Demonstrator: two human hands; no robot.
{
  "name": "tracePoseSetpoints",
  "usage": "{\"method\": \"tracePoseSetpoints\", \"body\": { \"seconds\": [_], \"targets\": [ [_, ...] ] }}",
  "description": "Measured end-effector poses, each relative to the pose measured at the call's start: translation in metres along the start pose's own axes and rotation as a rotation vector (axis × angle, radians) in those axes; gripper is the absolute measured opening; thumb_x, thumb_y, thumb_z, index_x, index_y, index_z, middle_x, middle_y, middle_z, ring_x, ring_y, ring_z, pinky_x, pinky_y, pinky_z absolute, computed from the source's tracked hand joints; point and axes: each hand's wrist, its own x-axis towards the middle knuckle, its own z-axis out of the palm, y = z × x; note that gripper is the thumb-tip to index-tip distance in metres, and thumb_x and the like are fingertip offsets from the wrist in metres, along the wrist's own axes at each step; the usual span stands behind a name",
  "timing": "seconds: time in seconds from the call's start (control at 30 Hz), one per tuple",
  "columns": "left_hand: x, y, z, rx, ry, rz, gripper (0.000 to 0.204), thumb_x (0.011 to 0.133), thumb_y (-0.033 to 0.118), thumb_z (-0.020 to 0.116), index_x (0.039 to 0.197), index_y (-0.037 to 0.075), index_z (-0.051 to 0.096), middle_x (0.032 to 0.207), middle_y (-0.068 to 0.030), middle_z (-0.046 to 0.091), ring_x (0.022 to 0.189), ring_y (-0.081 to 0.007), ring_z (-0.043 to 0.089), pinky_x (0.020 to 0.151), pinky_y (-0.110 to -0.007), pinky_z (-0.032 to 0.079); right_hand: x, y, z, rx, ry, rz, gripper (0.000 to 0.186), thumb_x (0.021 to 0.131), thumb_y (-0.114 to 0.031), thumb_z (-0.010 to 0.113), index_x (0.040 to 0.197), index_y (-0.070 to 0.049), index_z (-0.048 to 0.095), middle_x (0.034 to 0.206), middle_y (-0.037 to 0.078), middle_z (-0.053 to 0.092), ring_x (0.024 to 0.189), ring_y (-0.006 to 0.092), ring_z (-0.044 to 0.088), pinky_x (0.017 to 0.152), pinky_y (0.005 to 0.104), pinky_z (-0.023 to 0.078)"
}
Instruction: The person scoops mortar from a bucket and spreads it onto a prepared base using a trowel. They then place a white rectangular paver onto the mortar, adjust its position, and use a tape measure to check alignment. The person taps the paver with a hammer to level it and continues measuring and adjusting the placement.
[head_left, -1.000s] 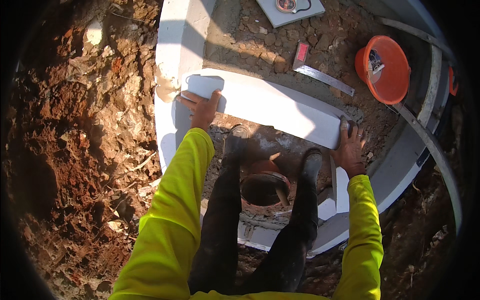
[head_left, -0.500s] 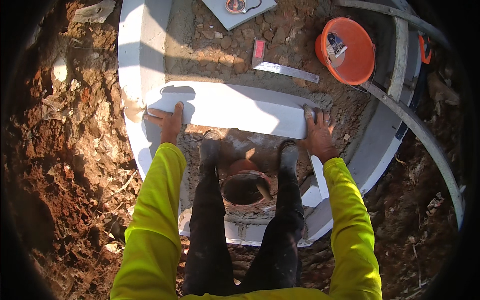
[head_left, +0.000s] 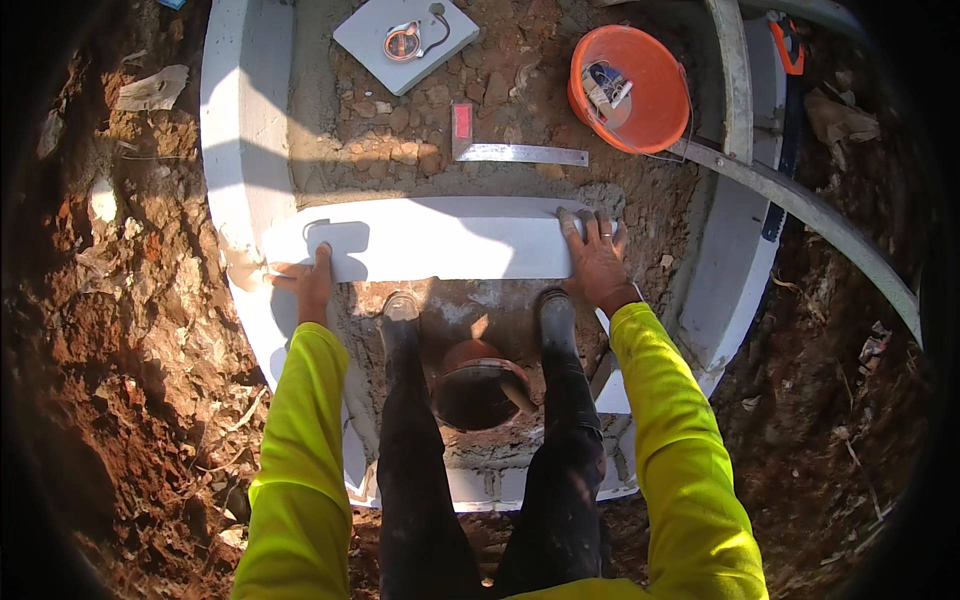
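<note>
A long white block [head_left: 430, 240] spans between the side walls in front of me, its upper face partly in shadow. My left hand [head_left: 312, 288] is at its left end, thumb against the near edge and fingers stretched left beside the wall. The fingers' undersides are hidden. At the other end, my right hand [head_left: 600, 262] grips the block, fingers bent over the top and end. A ring shows on one finger. Beyond the block lies a try square [head_left: 520, 153] with a red-marked handle. Between my boots sits a dark round bucket [head_left: 482, 395] with a handle sticking out.
Pale block walls [head_left: 240, 140] curve around me. An orange bucket [head_left: 655, 95] holding small items stands far right, beside a curved grey frame [head_left: 800, 205]. A tape measure [head_left: 402, 42] rests on a grey slab [head_left: 440, 60]. A handsaw [head_left: 785, 130] leans along the right wall.
The white block's right end has swung away from me, so it lies nearly straight across. Both hands have stayed at its ends. The whole view has shifted as my head moved.
</note>
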Motion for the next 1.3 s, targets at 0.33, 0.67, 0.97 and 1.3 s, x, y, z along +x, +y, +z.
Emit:
{"method": "tracePoseSetpoints", "body": {
  "seconds": [0.33, 0.67, 0.97, 1.3],
  "targets": [
    [0.006, -0.012, 0.004, -0.014, 0.063, 0.042, 0.119, 0.087, 0.063, 0.056, 0.144, -0.018, -0.009, 0.145, -0.0334, -0.037, 0.145, -0.0496, -0.004, 0.117, -0.04, 0.02, 0.001, 0.0, -0.006, 0.059, 0.004, -0.021, 0.109, 0.063, -0.026, 0.085, 0.152, -0.018, 0.024, 0.142, 0.019, 0.033, 0.137, 0.0406, 0.029, 0.107, 0.0705, 0.02],
    [0.018, -0.028, 0.003, -0.033, 0.033, -0.028, 0.116, 0.085, 0.068, 0.051, 0.15, -0.007, -0.008, 0.152, -0.0285, -0.031, 0.145, -0.0471, 0.015, 0.115, -0.042, 0.023, 0.004, 0.0, -0.004, 0.053, 0.056, -0.052, 0.109, 0.062, -0.026, 0.084, 0.152, -0.017, 0.024, 0.141, 0.02, 0.033, 0.135, 0.0408, 0.03, 0.107, 0.0703, 0.021],
    [0.002, -0.006, -0.008, 0.068, 0.04, -0.091, 0.126, 0.08, 0.072, 0.055, 0.148, -0.007, -0.017, 0.151, -0.0303, -0.031, 0.145, -0.0472, 0.014, 0.113, -0.043, 0.028, 0.003, -0.005, -0.004, 0.042, -0.044, -0.004, 0.114, 0.059, -0.031, 0.087, 0.152, -0.014, 0.024, 0.14, 0.02, 0.033, 0.136, 0.0424, 0.026, 0.11, 0.0665, 0.02],
    [-0.004, 0.001, -0.002, -0.044, 0.088, -0.001, 0.124, 0.084, 0.067, 0.057, 0.146, -0.008, -0.019, 0.147, -0.0325, -0.035, 0.145, -0.051, -0.002, 0.117, -0.045, 0.021, 0.0, -0.006, -0.006, 0.07, -0.001, -0.015, 0.109, 0.061, -0.024, 0.085, 0.151, -0.015, 0.025, 0.144, 0.019, 0.029, 0.138, 0.0408, 0.024, 0.108, 0.0691, 0.022]
  ]
}}
